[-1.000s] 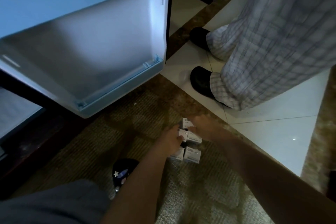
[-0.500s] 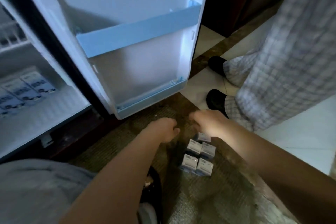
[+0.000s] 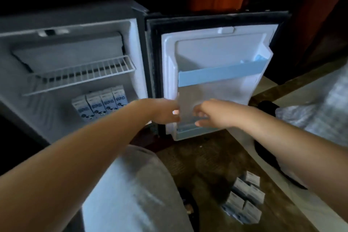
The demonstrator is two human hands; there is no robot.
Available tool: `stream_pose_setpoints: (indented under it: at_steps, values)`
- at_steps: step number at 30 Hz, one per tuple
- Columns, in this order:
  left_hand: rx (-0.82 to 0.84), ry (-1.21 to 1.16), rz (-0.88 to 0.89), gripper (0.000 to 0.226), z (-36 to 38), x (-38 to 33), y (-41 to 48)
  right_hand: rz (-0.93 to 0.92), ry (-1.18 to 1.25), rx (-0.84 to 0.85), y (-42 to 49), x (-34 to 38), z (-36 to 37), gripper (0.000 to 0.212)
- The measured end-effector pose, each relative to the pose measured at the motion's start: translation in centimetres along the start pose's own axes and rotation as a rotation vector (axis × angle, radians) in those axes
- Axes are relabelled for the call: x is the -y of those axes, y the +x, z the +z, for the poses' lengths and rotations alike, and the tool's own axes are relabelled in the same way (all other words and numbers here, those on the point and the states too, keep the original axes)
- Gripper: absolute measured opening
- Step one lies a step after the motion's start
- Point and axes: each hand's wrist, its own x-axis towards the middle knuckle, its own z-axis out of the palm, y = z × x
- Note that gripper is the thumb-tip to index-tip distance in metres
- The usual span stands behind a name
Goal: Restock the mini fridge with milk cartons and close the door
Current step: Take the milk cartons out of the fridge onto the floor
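Both arms stretch forward, nearly straight, from the lower corners of the view, and converge in front of the lower part of the open door [image 3: 216, 52]. The left hand [image 3: 165, 112] is at the door's inner, hinge-side edge, knuckles up and fingers curled. A small pale patch shows at its fingertips, but blur hides whether it holds anything. The right hand [image 3: 212, 113] is just to the right of it with a narrow gap between them. Its fingers [image 3: 201, 114] bend toward the left hand and its thumb [image 3: 199, 123] points the same way underneath. Whether it grips anything I cannot tell. Just below both hands runs the bottom door shelf [image 3: 188, 130], and above them a blue rail [image 3: 220, 75] crosses the door.

Left of the left hand, inside the fridge [image 3: 131, 52], four cartons [image 3: 101, 103] stand upright in a row on the floor of the cabinet, under a wire shelf [image 3: 81, 73]. More cartons, a loose pile [image 3: 244, 199], lie on the carpet [image 3: 207, 165] well below and behind the right hand, under the right forearm.

The person's knee [image 3: 135, 184], in grey cloth, lies below the left arm. To the right of the right arm, a second person's checked trouser leg [image 3: 320, 109] and dark shoe [image 3: 267, 107] are on the pale tile.
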Motion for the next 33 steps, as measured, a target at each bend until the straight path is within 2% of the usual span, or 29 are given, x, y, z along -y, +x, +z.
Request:
stream_pose_setpoints:
  at_steps: [4, 10, 13, 16, 20, 27, 30, 33]
  values:
    - [-0.062, 0.011, -0.078, 0.042, -2.2, 4.6, -4.3, -0.089, -0.099, -0.025, 2.4, 4.8, -3.3, 0.038]
    - [-0.129, -0.052, -0.209, 0.040, -2.0, 11.2, -9.6, -0.206, -0.189, -0.029, 6.3, 11.9, -6.6, 0.039]
    - [-0.122, -0.101, -0.264, 0.039, -0.8, 14.1, -11.4, -0.248, -0.207, -0.034, 8.3, 15.5, -7.1, 0.033]
    - [-0.098, -0.204, -0.317, 0.035, 0.8, 16.9, -12.0, -0.291, -0.222, -0.023, 10.7, 18.5, -6.5, 0.016]
    - [-0.105, -0.306, -0.412, 0.038, 3.8, 21.1, -10.8, -0.313, -0.300, -0.006, 14.5, 21.0, -4.7, 0.031]
    - [-0.174, -0.257, -0.594, 0.057, 8.4, 26.2, -8.4, -0.267, -0.272, 0.046, 21.7, 23.0, -0.8, 0.033]
    - [-0.187, -0.226, -0.634, 0.070, 9.4, 28.0, -6.9, -0.258, -0.258, -0.002, 24.7, 23.2, 1.4, 0.034]
    - [-0.195, -0.152, -0.595, 0.091, 9.7, 28.9, -5.3, -0.265, -0.183, -0.089, 27.2, 23.0, 3.5, 0.042]
